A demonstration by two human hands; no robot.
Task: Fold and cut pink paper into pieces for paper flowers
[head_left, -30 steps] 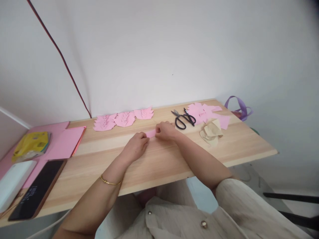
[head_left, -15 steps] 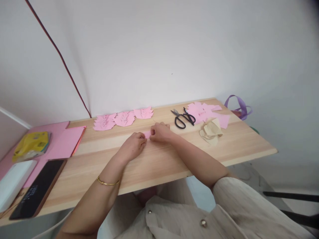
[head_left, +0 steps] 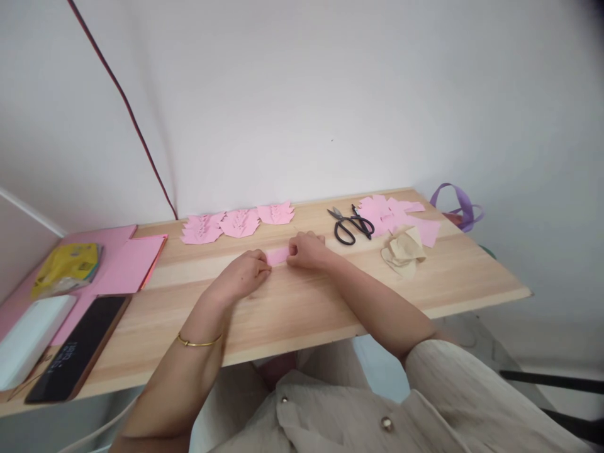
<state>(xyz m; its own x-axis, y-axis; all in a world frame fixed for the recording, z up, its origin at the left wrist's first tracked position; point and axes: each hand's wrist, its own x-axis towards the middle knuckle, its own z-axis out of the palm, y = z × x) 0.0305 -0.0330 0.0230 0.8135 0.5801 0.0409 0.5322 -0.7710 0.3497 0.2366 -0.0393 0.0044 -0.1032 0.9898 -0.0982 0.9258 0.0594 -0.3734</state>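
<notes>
A small piece of pink paper [head_left: 277, 256] lies low over the wooden table [head_left: 302, 302], stretched between my two hands. My left hand [head_left: 245, 274] pinches its left end with curled fingers. At the other end my right hand [head_left: 306, 250] is closed on the paper, fingertips pressed together. Both hands cover the paper's ends, so only its middle shows. Behind them, along the wall, stand three pink paper cut-outs with jagged edges, the nearest cut-out [head_left: 276, 212] just beyond my right hand.
Black-handled scissors [head_left: 344, 228] and a dark pen [head_left: 363, 221] lie right of my hands. Pink paper scraps [head_left: 401, 215] and a crumpled beige paper [head_left: 403, 248] sit farther right. At left are pink sheets [head_left: 125, 264], a yellow packet [head_left: 68, 264], a white box [head_left: 35, 340] and a black device [head_left: 78, 352].
My left hand has shifted left, away from my right hand, and more of the pink paper shows between them. The camera view has turned slightly left.
</notes>
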